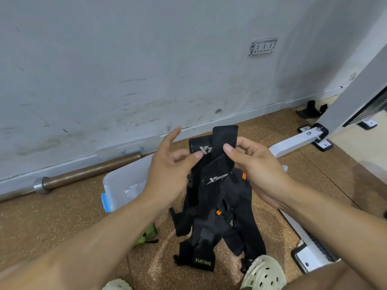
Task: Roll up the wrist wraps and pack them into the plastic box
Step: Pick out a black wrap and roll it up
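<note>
Several black wrist wraps (217, 197) with white and orange marks hang in a bunch in front of me, their lower ends near the floor. My right hand (257, 164) pinches the upper end of one strap between thumb and fingers. My left hand (169, 166) pinches the neighbouring strap end at its white logo with the thumb, while the index finger points up and away. The clear plastic box (123, 183) with blue latches stands open on the floor, left of the wraps and partly behind my left forearm.
A barbell (83, 176) lies along the foot of the grey wall. The box lid (129, 149) leans against that wall. A white machine frame (293, 143) runs on the right. A green strap (146, 237) lies on the cork floor. My feet in pale clogs (263, 273) are below.
</note>
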{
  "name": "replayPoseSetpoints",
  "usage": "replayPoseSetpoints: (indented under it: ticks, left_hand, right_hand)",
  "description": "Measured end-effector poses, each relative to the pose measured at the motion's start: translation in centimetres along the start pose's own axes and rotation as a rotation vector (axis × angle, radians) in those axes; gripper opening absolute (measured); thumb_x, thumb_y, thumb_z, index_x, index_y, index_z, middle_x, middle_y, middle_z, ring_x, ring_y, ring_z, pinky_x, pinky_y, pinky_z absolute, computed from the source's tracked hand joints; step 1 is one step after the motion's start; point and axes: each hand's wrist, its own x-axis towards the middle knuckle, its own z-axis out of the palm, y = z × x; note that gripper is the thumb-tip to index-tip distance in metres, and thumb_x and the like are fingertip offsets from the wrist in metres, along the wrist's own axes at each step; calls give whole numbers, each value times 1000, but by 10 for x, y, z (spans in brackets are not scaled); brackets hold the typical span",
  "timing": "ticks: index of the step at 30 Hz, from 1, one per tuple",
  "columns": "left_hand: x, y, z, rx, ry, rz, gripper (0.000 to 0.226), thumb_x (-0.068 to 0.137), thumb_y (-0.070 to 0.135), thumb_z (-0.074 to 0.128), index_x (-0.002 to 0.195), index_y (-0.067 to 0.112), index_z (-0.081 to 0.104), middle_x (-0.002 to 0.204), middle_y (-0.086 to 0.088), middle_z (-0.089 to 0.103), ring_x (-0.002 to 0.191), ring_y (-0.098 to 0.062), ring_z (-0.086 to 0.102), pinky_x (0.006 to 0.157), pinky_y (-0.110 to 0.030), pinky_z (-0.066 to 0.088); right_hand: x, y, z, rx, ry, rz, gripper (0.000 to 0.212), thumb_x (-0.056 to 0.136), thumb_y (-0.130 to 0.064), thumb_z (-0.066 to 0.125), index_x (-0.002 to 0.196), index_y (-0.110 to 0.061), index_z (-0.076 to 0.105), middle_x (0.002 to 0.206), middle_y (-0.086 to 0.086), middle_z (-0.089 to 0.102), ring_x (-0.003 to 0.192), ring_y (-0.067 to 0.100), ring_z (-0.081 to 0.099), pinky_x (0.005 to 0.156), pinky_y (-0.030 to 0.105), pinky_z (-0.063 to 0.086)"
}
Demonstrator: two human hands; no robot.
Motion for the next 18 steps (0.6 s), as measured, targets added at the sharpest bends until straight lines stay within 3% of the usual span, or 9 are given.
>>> replayPoseSetpoints:
  ticks: [1,3,8,13,16,18]
  left_hand:
    - [2,1,-1,-14,29,-1,70,93,12,72,150,34,39,96,-6,79,93,-29,75,91,-52,59]
    - [7,4,-7,-71,106,-9,62,94,13,72,144,35,44,95,-6,79,94,-27,76,92,-55,58]
    - [20,14,-23,-341,181,-69,60,95,9,70,147,22,44,105,-12,78,89,-19,77,71,-28,61]
    - [23,7,-22,-477,120,-201,61,96,16,69,148,15,38,98,-2,80,99,-20,75,95,-37,58]
    - [17,-4,-17,-247,-19,-291,48,95,29,70,136,11,54,117,-8,75,104,-21,73,101,-40,54]
    - [9,-14,-12,-73,-118,-303,41,94,38,70,125,13,64,115,-3,77,105,-19,73,97,-35,54]
  right_hand:
    - [1,0,0,-5,-8,5,27,98,-19,63,120,-5,69,118,15,75,112,29,72,99,37,56]
    - [1,1,-2,-38,-27,21,27,95,-23,65,116,-7,71,116,18,75,109,29,72,103,42,54]
    - [-1,9,0,-162,-146,117,18,102,-14,60,114,-10,72,109,8,79,102,18,75,98,36,53]
    - [2,16,8,-86,-70,142,19,103,-15,60,117,-9,70,112,9,78,107,22,74,95,34,53]
    - [7,11,9,60,18,161,17,102,-16,61,114,-8,69,117,17,75,108,28,72,86,31,55]
    - [10,5,7,138,45,169,13,102,-18,60,109,-12,69,117,18,75,103,27,73,81,30,57]
